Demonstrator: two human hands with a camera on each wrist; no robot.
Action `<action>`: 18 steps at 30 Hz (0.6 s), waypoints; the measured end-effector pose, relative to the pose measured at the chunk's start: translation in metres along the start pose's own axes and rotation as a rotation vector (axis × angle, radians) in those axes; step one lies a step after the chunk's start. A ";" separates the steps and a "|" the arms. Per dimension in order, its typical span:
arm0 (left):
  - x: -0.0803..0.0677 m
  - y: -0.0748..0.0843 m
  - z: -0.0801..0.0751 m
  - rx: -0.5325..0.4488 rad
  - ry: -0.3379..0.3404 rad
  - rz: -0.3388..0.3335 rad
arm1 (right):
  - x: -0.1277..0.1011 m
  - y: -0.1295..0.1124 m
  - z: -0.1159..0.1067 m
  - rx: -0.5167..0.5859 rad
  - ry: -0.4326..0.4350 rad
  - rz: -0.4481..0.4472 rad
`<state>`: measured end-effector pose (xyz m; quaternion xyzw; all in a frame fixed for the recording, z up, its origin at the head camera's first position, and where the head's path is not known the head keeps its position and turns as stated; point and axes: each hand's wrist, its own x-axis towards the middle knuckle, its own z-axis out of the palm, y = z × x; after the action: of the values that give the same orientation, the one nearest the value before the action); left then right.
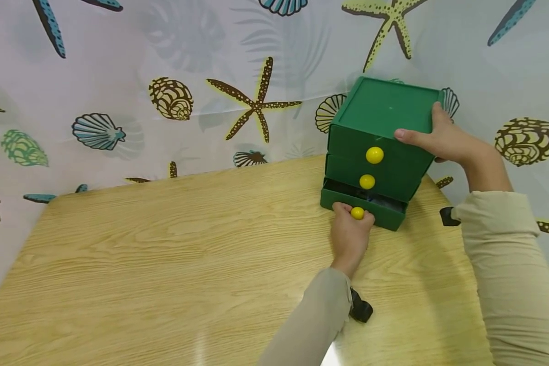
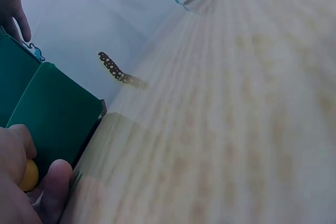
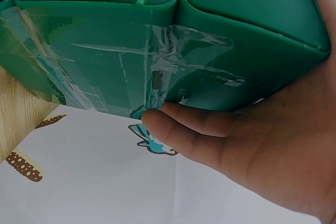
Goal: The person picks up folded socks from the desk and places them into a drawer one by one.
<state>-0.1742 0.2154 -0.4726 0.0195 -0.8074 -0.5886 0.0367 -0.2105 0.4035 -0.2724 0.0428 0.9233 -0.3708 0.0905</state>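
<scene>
A green cabinet [image 1: 389,109] with three stacked drawers stands at the table's back right. Its bottom drawer [image 1: 386,219] is pulled partway out, and the dark inside shows. With thumb and finger on either side, my left hand [image 1: 349,236] pinches that drawer's yellow knob [image 1: 357,213]. The left wrist view shows the same knob [image 2: 30,176] partly behind the fingers. My right hand [image 1: 453,140] rests spread at the cabinet's upper right corner, thumb over the front top edge. In the right wrist view, its straight fingers lie along the taped side [image 3: 110,72].
Two more yellow knobs, an upper one [image 1: 374,155] and a middle one [image 1: 367,181], stick out from the closed drawers. The light wooden table [image 1: 164,264] extends left of the cabinet. A curtain with shells and starfish [image 1: 201,51] hangs close behind.
</scene>
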 end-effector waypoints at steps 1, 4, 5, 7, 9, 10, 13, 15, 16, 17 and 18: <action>0.001 0.001 0.000 0.013 -0.005 -0.002 | 0.000 -0.001 0.000 0.001 0.001 -0.001; 0.003 0.004 -0.002 0.055 -0.014 -0.014 | -0.001 -0.003 0.001 0.007 0.003 -0.003; 0.004 0.005 -0.002 0.071 -0.016 -0.020 | -0.001 -0.003 0.001 0.009 0.001 -0.003; 0.005 0.007 -0.002 0.111 -0.021 -0.028 | -0.001 -0.004 0.001 0.010 -0.002 -0.003; 0.007 0.008 -0.001 0.154 -0.025 -0.033 | -0.001 -0.004 0.001 0.012 -0.005 -0.004; 0.009 0.009 -0.001 0.167 -0.029 -0.033 | -0.001 -0.004 0.001 0.014 -0.004 -0.007; 0.013 0.010 0.002 0.208 -0.037 -0.027 | -0.001 -0.004 0.000 0.018 0.000 -0.009; 0.014 0.011 0.004 0.223 -0.039 -0.029 | -0.001 -0.003 0.000 0.018 0.000 -0.006; 0.015 0.012 0.004 0.225 -0.040 -0.029 | -0.001 -0.003 0.000 0.019 -0.001 -0.004; 0.016 0.012 0.005 0.230 -0.038 -0.031 | -0.002 -0.003 0.000 0.022 -0.003 -0.003; 0.017 0.013 0.006 0.234 -0.034 -0.033 | -0.002 -0.003 0.000 0.024 -0.004 -0.002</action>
<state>-0.1912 0.2236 -0.4615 0.0269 -0.8708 -0.4909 0.0105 -0.2092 0.4015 -0.2697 0.0420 0.9186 -0.3822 0.0913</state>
